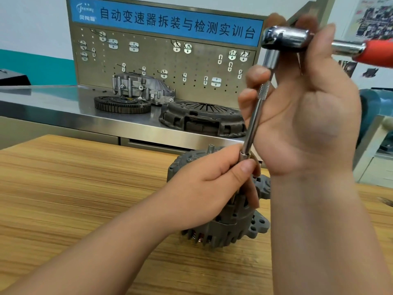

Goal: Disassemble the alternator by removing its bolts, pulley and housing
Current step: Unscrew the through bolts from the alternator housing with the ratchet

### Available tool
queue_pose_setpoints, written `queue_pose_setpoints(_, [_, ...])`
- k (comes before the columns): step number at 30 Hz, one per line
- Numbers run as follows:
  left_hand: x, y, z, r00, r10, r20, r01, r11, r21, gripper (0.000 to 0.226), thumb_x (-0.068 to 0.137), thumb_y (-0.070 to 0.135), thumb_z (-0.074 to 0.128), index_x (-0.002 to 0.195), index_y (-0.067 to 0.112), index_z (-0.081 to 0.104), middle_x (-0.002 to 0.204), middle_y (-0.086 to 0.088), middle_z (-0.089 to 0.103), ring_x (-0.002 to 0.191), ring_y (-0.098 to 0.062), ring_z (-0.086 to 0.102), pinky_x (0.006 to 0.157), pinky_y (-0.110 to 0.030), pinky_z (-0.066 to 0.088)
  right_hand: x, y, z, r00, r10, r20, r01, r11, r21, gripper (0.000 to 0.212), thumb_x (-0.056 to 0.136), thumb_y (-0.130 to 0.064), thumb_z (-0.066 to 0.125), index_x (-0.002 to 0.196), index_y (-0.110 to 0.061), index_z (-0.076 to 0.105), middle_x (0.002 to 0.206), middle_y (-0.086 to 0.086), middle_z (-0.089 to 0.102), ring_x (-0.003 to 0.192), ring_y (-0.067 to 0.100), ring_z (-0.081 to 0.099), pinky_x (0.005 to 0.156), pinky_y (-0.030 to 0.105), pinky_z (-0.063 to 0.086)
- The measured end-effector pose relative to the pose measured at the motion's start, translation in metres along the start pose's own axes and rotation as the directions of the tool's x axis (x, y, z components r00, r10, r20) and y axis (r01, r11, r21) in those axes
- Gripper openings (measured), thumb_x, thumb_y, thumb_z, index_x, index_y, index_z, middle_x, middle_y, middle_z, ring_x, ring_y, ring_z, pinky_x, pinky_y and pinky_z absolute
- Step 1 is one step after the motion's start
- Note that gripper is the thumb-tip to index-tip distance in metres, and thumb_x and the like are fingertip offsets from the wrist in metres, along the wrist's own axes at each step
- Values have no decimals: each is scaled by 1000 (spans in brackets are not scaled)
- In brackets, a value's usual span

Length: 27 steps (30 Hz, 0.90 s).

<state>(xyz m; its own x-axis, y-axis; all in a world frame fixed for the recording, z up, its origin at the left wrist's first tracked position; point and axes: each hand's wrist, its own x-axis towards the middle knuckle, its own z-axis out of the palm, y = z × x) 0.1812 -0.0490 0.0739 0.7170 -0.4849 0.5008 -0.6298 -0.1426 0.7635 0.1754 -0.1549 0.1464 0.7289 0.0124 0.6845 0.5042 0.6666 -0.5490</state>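
Note:
A dark grey alternator [229, 228] stands on the wooden table [85, 188]. My left hand [212, 182] rests on its top and pinches the socket end of a chrome extension bar [253, 122]. The bar runs up to a ratchet head [285, 38] with a red handle [376, 52]. My right hand [304, 111] is raised, palm toward me, with its fingers curled round the bar's upper part and the ratchet head. The bolt under the socket is hidden by my left thumb. A thin stud [210, 148] sticks up from the alternator's top.
Behind the table runs a steel bench [53, 105] carrying a toothed flywheel [122, 105], a clutch pressure plate [202, 119] and a silver housing casting [142, 87]. A pegboard [165, 67] with hooks and a blue sign stands at its back. A teal machine [376, 103] sits right.

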Motion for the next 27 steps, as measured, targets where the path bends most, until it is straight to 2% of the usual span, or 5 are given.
queue_pose_setpoints(8, [3, 0, 2, 1000, -26, -10, 27, 999, 28, 29, 91, 38, 42, 94, 14, 58, 69, 10, 69, 76, -38, 65, 75, -57, 51, 4, -2, -8, 995, 88, 51, -97, 968, 230, 28, 105, -36, 26, 111, -20, 48, 82, -4, 63, 55, 8, 52, 50, 20, 44])
queue_pose_setpoints(12, [3, 0, 2, 999, -40, -31, 41, 999, 26, 30, 90, 36, 44, 97, 11, 59, 72, 6, 69, 75, -33, 67, 75, -57, 53, 0, 2, -2, 982, -160, -97, 140, 972, -188, 19, 105, -26, 34, 103, -17, 52, 98, 3, 61, 59, 14, 56, 52, 26, 47])
queue_pose_setpoints(17, [4, 0, 3, 997, -51, -61, 54, 997, 50, 39, 89, 41, 45, 109, 13, 63, 93, 0, 74, 89, -16, 69, 84, -49, 53, -2, 10, 2, 770, -594, 235, 530, 388, -754, 16, 101, -9, 41, 96, -24, 45, 86, -3, 54, 55, 24, 53, 48, 34, 44])
queue_pose_setpoints(23, [0, 0, 2, 998, -38, -43, 37, 999, -9, 35, 92, 40, 41, 95, 11, 60, 76, 8, 70, 74, -10, 63, 75, -44, 52, -2, 3, 5, 967, -231, -104, 182, 920, -348, 19, 105, -23, 34, 108, -13, 50, 104, 5, 61, 54, 15, 58, 48, 27, 46])
queue_pose_setpoints(27, [0, -1, 2, 999, -43, -3, 43, 999, -8, 29, 93, 39, 40, 94, 17, 58, 76, 7, 71, 82, -17, 67, 81, -50, 52, 2, -4, -1, 998, 54, -32, -51, 994, 93, 31, 106, -34, 26, 112, -16, 50, 81, -6, 64, 50, 8, 52, 46, 21, 41])
